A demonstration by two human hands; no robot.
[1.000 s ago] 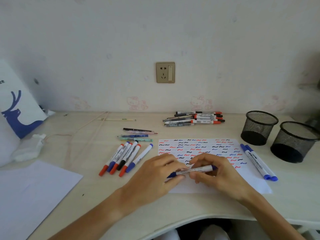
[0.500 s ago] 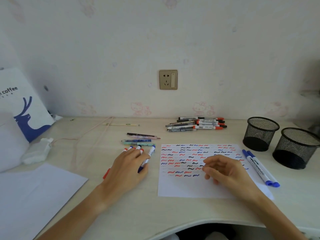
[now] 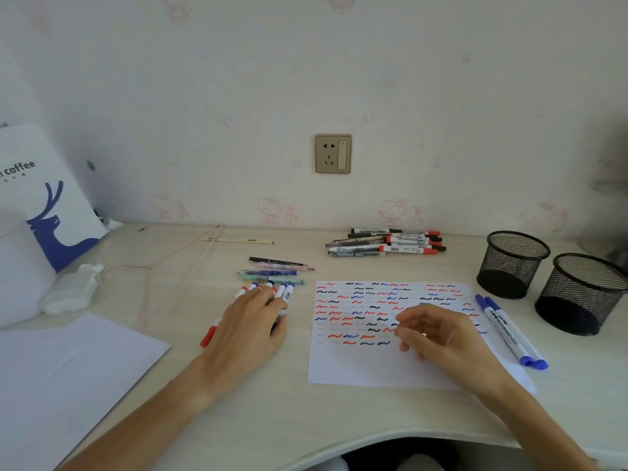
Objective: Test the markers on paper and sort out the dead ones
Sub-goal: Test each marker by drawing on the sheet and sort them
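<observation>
Under the left hand: a row of markers point(image 3: 283, 294) is covered by the left hand point(image 3: 249, 322); only their far ends and one red cap near the wrist are left showing.
Head view — left hand: laid palm down with fingers spread flat over the row; whether any one marker is pinched underneath cannot be told.
Head view — right hand: the right hand point(image 3: 438, 331) is held loosely curled over the test paper point(image 3: 353, 368), thumb and fingers half closed, and nothing is seen to be gripped.
Long axis: the markers are laid side by side, running from near the left wrist away toward the fingertips and slightly toward the right hand.
Nearer hand: the left — it is touching the row, while the right hand is well apart from it, across the paper's edge.
Other markers: two blue markers point(image 3: 509, 331) lie just beyond the right hand's outer side; a further pile point(image 3: 387, 244) lies far ahead of both hands.
Sorting cups: two mesh cups point(image 3: 513, 263) stand ahead and outward of the right hand.
Judgement: the next marker is probably to be drawn from the row by the left hand.
</observation>
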